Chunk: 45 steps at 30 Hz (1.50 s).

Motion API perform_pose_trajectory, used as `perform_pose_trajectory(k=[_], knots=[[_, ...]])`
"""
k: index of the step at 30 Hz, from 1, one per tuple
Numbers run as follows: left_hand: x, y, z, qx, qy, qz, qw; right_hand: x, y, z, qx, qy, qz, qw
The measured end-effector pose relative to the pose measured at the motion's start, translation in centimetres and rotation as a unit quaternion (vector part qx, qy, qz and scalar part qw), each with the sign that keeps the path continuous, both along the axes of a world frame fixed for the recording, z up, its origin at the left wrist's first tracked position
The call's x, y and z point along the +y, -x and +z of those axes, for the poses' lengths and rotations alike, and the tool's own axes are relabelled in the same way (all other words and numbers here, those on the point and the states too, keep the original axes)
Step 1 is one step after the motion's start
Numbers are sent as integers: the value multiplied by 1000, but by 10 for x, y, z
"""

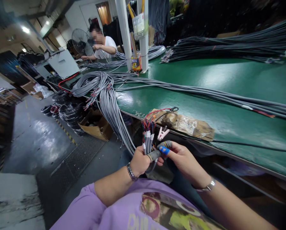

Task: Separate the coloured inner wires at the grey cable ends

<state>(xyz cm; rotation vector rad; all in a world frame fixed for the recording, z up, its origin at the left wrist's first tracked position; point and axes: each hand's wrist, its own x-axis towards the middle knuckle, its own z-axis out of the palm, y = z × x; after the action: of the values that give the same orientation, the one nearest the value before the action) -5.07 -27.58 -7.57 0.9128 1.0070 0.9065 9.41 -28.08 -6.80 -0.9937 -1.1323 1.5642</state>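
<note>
My left hand [139, 161] is closed around a bunch of grey cables [148, 139] whose stripped ends, with red, blue and black wires, stick upward. My right hand [181, 158] is beside it, with taped fingertips, one blue, pinching at the cable ends. Both hands are held over my lap, just in front of the green table's edge [205, 147]. The grey cables run from my left hand up onto the table in a long bundle [109, 102].
A worn cardboard pad [188, 124] with a small clip [163, 132] lies on the table edge. More cable bundles [229, 44] lie across the green table. A white post [123, 32] stands at the back. Another person [102, 43] works at the far end. A cardboard box [95, 124] sits on the floor.
</note>
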Motion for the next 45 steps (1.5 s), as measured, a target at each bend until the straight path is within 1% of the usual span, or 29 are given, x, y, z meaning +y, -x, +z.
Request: perform_pose_trajectory(k=[2,4,7,11,13,20,25,28,31,33,35,38,40,42,45], knots=[[-1,3,0,15,-3,-33,999,0,4,6,-21,1,3,1000],[-2,5,0,25,-8,-46,999,1,6,8,-40,6,1,999],[-3,6,-3,6,-16,-25,1000,2,6,8,-47,7,-10,999],[-2,6,-7,-24,-10,2,1000,1,5,8,-36,-1,17,999],[-1,6,-8,-37,-2,11,999,-1,5,8,-25,0,15,1000],[-1,4,-4,-45,8,37,998,-4,11,11,-32,4,-46,998],[3,4,-2,-44,19,83,995,-5,11,5,-26,10,-77,997],[6,6,-1,-51,25,90,994,-4,7,-2,-21,25,-102,994],[8,7,1,-59,30,89,994,1,1,-8,29,60,-117,991],[7,6,2,-60,27,86,994,4,-2,-8,59,89,-112,988],[5,5,1,-53,20,76,996,7,-2,-5,58,101,-85,990],[3,3,-1,-37,7,53,998,8,2,5,20,72,-26,997],[3,3,-3,-31,-1,46,998,7,5,11,1,51,-5,999],[2,3,-4,-22,-6,46,999,6,7,13,-16,38,-14,999],[3,2,-4,-6,-11,57,998,5,7,6,-46,20,-59,997]])
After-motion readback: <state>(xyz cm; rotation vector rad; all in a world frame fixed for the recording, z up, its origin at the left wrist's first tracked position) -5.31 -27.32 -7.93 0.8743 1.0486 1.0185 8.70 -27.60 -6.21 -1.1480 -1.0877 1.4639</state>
